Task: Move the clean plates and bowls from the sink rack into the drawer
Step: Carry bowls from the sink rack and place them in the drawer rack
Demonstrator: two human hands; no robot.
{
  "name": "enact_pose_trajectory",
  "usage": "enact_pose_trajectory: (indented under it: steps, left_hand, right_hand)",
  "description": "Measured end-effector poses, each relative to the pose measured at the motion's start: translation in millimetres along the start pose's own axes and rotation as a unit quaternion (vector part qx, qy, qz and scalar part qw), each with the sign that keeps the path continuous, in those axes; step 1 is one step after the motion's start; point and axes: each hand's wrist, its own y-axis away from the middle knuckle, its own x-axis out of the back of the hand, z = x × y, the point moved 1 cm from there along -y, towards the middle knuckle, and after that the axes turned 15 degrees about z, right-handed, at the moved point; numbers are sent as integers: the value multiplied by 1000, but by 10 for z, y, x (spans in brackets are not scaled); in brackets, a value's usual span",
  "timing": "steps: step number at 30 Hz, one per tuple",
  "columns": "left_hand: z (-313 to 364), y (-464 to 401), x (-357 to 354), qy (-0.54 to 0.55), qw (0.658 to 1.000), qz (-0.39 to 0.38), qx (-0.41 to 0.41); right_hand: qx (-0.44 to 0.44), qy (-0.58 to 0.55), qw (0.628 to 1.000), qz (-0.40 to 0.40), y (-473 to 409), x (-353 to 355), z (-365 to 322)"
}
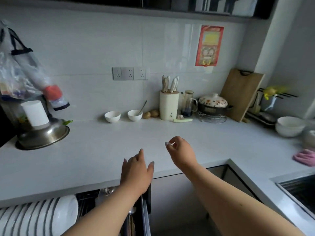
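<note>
The drawer (145, 215) under the white countertop (95, 150) stands pulled out at the bottom left. A row of white plates (37, 217) stands on edge inside it. My left hand (136, 172) hovers over the counter's front edge above the drawer, fingers spread and holding nothing. My right hand (180, 153) is raised over the counter a little to the right, fingers loosely curled and empty. A stack of white bowls (289, 126) sits on the counter at the far right. The sink (300, 189) shows only as a dark corner at the lower right.
Two small white bowls (112, 116) (135, 115), one with a spoon, stand near the back wall. A knife block (168, 106), a lidded pot (213, 103) and a cutting board (242, 94) line the back right. A steel basin (44, 133) sits at left, a pink cloth (305, 157) at right.
</note>
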Motion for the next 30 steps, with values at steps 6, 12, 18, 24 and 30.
enact_pose_trajectory:
  steps: [6, 12, 18, 24, 30]
  left_hand:
    - [982, -54, -372, 17, 999, -7, -32]
    - [1655, -42, -643, 28, 997, -32, -65]
    - [2118, -93, -768, 40, 991, -45, -121]
    - [2472, -12, -917, 55, 975, -72, -202]
    - [2822, 160, -1046, 74, 958, -106, -256]
  right_hand:
    - [-10, 22, 999, 25, -429, 618, 712]
    - [-39, 39, 997, 57, -601, 1125, 1299]
    - [-83, 60, 987, 121, -669, 1522, 1682]
    - [-147, 104, 969, 169, -515, 1914, 2081]
    - [-218, 171, 940, 201, -237, 2318, 2586]
